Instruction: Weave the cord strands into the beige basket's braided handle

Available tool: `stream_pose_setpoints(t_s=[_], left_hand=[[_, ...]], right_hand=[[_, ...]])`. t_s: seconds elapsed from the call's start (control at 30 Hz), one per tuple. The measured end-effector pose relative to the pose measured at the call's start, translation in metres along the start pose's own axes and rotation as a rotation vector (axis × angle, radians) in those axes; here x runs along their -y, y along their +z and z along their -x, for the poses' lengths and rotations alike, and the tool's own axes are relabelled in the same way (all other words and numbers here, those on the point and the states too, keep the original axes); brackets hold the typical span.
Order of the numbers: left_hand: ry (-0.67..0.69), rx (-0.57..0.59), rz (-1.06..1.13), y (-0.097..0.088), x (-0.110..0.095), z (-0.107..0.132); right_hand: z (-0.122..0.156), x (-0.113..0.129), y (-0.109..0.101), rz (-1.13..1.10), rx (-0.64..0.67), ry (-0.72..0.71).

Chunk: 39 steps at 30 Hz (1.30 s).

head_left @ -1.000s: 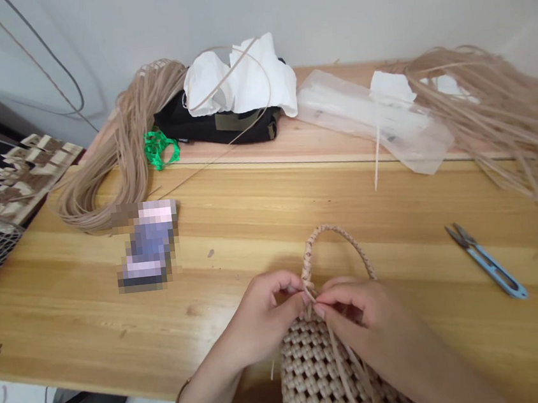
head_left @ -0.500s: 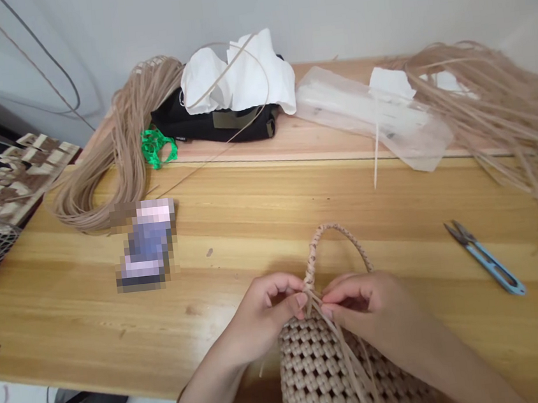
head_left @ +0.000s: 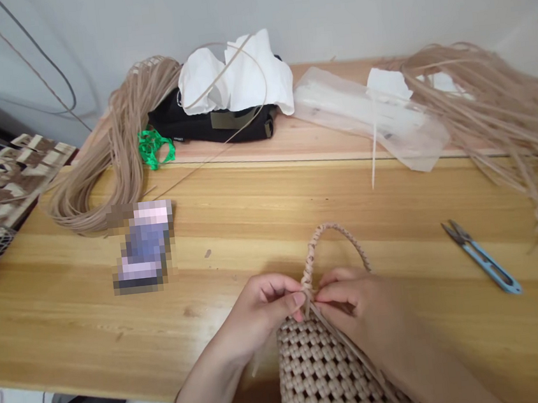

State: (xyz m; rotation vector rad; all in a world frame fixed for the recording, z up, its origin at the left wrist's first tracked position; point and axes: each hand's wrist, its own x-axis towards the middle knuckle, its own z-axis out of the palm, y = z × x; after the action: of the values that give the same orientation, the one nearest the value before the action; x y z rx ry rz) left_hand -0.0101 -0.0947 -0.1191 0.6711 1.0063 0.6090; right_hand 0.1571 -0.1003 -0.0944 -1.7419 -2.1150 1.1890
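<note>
Basket of woven tan strips (head_left: 309,373) sits at the near edge of a yellowish wooden table (head_left: 236,211), support hidden. Braided tan arched handle (head_left: 309,256) stands up, probably for two-handed access to its foot. Left hand (head_left: 267,307) nearly closed, pinching that foot, likely steadying it. Right hand (head_left: 364,307) pinches loose flat tan strands (head_left: 349,345), seemingly for tension. Blue-handled metal snips (head_left: 483,259) lie rightward, blades pointing away.

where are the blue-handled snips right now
In the head view, the blue-handled snips lie on the wooden table toward the right, between the right hand and the loose tan strands.
</note>
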Motion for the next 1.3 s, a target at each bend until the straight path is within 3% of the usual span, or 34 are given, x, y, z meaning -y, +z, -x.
stream_pose_setpoints(t_s=[0.1,0.2,0.4,0.63,1.1,1.3], left_hand=[[-0.004,-0.007,0.021,0.0,-0.001,0.0],[-0.003,-0.003,0.045,-0.001,0.0,-0.001],[0.005,-0.02,0.065,-0.003,0.0,-0.002],[-0.001,-0.04,0.099,-0.001,-0.003,-0.003],[0.036,-0.029,0.154,-0.002,-0.002,-0.006],[0.023,-0.072,0.172,-0.002,-0.003,-0.006]], right_hand=[[0.0,0.001,0.003,0.122,-0.086,-0.06],[-0.001,0.002,0.004,0.165,-0.045,-0.078],[-0.003,0.007,0.001,-0.106,0.056,0.019],[-0.006,0.004,0.004,-0.357,-0.061,0.079],[-0.002,0.011,0.003,-0.812,0.068,0.129],[-0.002,0.012,0.011,-0.767,0.052,0.176]])
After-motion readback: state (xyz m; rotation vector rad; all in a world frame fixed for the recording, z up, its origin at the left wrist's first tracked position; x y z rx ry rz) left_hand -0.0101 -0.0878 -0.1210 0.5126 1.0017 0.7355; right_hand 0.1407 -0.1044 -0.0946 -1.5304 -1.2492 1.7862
